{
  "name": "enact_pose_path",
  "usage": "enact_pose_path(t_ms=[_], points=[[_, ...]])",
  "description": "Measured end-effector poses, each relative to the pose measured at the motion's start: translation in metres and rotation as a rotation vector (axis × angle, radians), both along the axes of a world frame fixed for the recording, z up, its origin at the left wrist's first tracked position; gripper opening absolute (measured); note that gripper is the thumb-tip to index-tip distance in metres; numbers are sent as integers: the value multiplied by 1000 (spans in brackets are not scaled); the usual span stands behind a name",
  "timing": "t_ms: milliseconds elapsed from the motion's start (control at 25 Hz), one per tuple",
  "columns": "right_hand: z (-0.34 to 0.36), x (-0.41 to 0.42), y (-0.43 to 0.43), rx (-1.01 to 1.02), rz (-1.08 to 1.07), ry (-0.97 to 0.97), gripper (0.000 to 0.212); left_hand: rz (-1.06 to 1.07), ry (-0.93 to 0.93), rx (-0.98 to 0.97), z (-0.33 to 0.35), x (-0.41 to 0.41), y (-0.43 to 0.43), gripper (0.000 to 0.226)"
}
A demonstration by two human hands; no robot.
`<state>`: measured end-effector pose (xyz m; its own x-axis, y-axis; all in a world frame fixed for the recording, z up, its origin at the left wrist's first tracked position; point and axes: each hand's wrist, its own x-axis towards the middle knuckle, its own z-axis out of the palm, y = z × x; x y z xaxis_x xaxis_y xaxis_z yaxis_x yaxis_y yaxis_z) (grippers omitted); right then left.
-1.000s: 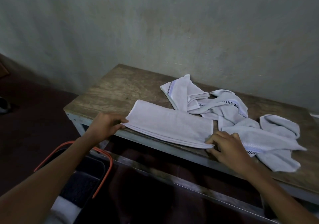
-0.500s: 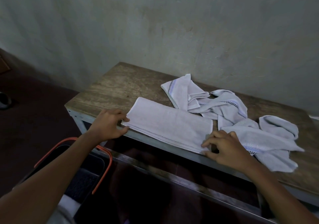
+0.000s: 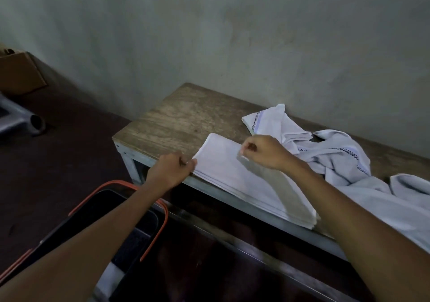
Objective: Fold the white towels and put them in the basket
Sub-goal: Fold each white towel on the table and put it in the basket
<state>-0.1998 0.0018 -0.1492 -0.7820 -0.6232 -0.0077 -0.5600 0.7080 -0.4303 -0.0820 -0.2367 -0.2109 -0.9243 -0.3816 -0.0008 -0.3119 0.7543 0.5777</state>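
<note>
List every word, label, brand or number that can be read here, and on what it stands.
None: no word, number or brand can be read anywhere.
The folded towel: plain, no label shows.
The crumpled towels: only dark checked woven stripes, no letters.
The basket: no marking visible.
The cardboard box: dim, partly cut off, no print visible.

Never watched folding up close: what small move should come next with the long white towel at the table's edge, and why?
Probably the right hand should carry the lifted end it pinches across to the left hand, which pinches the other end of the long folded white towel on the wooden table, and lay it there. That would halve the strip for the black basket with orange handles.
</note>
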Motion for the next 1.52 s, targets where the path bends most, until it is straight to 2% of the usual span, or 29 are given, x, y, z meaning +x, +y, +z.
enact_pose_path(t_ms=[80,200,360,520,640,760,920,1040,1160,1280,1360,1440,1520], points=[[2,-27,-39,10,27,-41,10,37,-72,-1,0,-4,6,46],[1,-54,-81,110,62,-77,24,94,-113,6,0,-8,13,47],[1,-65,-106,343,151,-71,38,100,-58,226,-4,-7,11,46],[-6,-73,-116,460,173,-68,30,186,25,357,-8,-5,15,40],[0,-73,-118,401,193,-112,19,253,15,551,-6,-2,20,32],[22,-68,-106,248,168,-110,12,297,93,615,8,2,26,26],[56,-52,-58,-7,63,-150,15,213,358,529,44,12,57,14],[71,-31,-8,-203,-29,-239,18,28,514,482,65,16,96,15],[64,-16,51,-279,-175,-412,20,-170,591,412,63,18,141,22],[45,-6,102,-476,-346,-662,22,-354,652,169,45,17,182,22],[31,-2,123,-583,-458,-753,18,-458,665,8,34,14,205,23],[19,-3,134,-576,-505,-700,7,-543,678,-128,25,11,224,26],[7,-8,144,-426,-479,-527,7,-590,675,-227,17,6,236,25]])
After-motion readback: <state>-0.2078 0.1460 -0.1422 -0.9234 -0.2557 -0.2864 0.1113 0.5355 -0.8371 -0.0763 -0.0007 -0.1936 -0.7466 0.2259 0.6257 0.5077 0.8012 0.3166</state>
